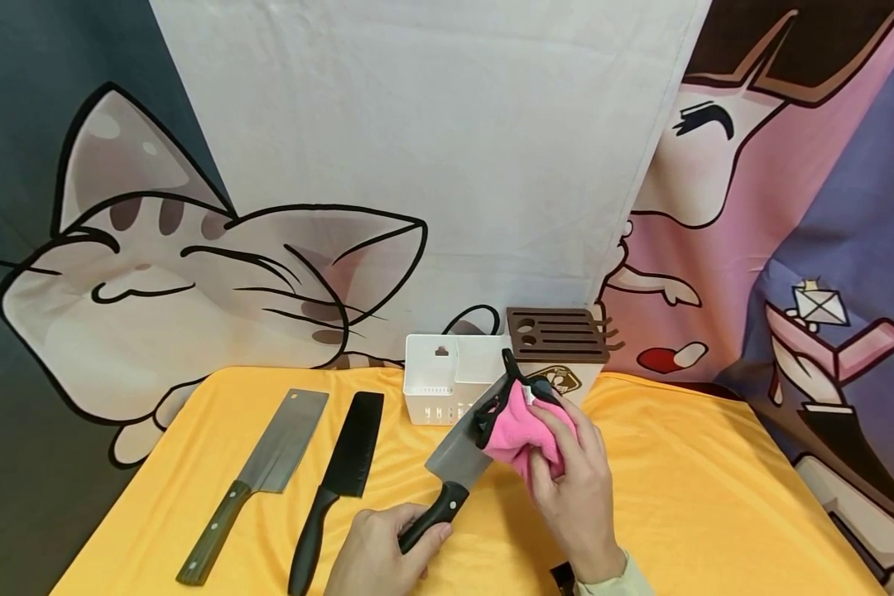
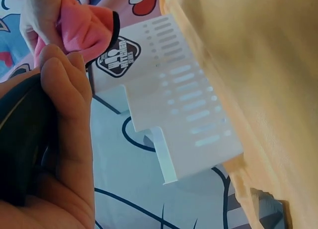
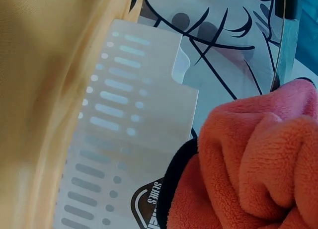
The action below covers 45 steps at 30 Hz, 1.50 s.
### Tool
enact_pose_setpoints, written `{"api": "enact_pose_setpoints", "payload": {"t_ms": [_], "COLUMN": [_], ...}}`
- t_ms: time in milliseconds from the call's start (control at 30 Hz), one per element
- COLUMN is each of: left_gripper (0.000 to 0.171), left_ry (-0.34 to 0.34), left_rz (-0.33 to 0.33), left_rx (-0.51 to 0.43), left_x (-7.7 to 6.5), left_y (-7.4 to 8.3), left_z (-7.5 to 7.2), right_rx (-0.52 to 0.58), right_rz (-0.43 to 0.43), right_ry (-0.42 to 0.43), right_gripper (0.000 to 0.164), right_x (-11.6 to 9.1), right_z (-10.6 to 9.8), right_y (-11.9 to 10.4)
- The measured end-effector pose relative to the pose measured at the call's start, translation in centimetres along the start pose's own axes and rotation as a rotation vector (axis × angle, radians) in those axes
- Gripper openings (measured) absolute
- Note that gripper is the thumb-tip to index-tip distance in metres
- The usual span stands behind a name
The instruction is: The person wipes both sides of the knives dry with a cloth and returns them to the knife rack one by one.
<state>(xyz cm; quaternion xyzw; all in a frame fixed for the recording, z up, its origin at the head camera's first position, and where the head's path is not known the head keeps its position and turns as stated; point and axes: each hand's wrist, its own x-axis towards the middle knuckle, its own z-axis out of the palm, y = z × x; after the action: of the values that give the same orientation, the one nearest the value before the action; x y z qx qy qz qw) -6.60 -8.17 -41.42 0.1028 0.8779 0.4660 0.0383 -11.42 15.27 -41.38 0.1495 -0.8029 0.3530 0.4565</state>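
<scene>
In the head view my left hand (image 1: 384,550) grips the black handle of a kitchen knife (image 1: 454,454), whose broad blade points up and to the right. My right hand (image 1: 577,484) holds a bunched pink cloth (image 1: 520,429) with black edging against the blade, covering part of it. In the right wrist view the cloth (image 3: 258,159) fills the lower right, and a strip of blade shows above it. The left wrist view has the dark handle (image 2: 25,134) in my curled fingers. Left of my hands lie a cleaver (image 1: 286,439) with a green handle and a black knife (image 1: 352,451).
A white knife holder (image 1: 430,372) with a brown slotted top (image 1: 559,334) stands at the table's back edge, behind the blade. Yellow cloth (image 1: 715,497) covers the table. A printed curtain (image 1: 447,149) hangs behind it. A small black object (image 1: 563,577) lies near my right wrist.
</scene>
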Motion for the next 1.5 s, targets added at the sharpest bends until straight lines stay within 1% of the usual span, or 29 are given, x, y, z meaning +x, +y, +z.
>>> {"api": "enact_pose_setpoints", "payload": {"t_ms": [100, 267, 400, 667, 867, 1033, 1100, 1233, 1500], "left_gripper": [0.033, 0.034, 0.032, 0.037, 0.034, 0.032, 0.032, 0.033, 0.032], "left_ry": [0.004, 0.009, 0.026, 0.042, 0.065, 0.056, 0.057, 0.07, 0.082], "left_rz": [-0.003, -0.001, -0.007, -0.016, -0.009, -0.028, -0.019, 0.022, 0.083], "left_rx": [-0.006, -0.002, 0.016, 0.033, 0.046, 0.055, 0.057, 0.071, 0.096], "left_x": [0.0, 0.0, 0.1, 0.1, 0.1, 0.2, 0.2, 0.1, 0.1], "left_y": [0.0, -0.1, -0.1, 0.1, 0.0, 0.0, -0.1, -0.2, -0.4], "left_z": [-0.1, -0.2, -0.3, -0.5, -0.5, -0.5, -0.4, -0.3, -0.1], "right_rx": [0.0, 0.021, 0.036, 0.077, 0.112, 0.107, 0.106, 0.113, 0.147], "right_rz": [0.002, -0.019, -0.048, -0.108, -0.166, -0.211, -0.216, -0.237, -0.315], "right_ry": [-0.003, -0.017, -0.035, -0.049, -0.104, -0.156, -0.171, -0.191, -0.225], "right_gripper": [0.045, 0.043, 0.039, 0.032, 0.031, 0.03, 0.03, 0.031, 0.034], "right_x": [0.0, 0.0, 0.0, 0.0, 0.0, 0.0, 0.0, -0.1, -0.1], "right_z": [-0.1, -0.2, -0.2, 0.1, 0.2, 0.2, 0.1, 0.2, 0.3], "right_y": [0.1, 0.1, 0.1, -0.4, -0.9, -1.3, -1.4, -1.5, -1.7]}}
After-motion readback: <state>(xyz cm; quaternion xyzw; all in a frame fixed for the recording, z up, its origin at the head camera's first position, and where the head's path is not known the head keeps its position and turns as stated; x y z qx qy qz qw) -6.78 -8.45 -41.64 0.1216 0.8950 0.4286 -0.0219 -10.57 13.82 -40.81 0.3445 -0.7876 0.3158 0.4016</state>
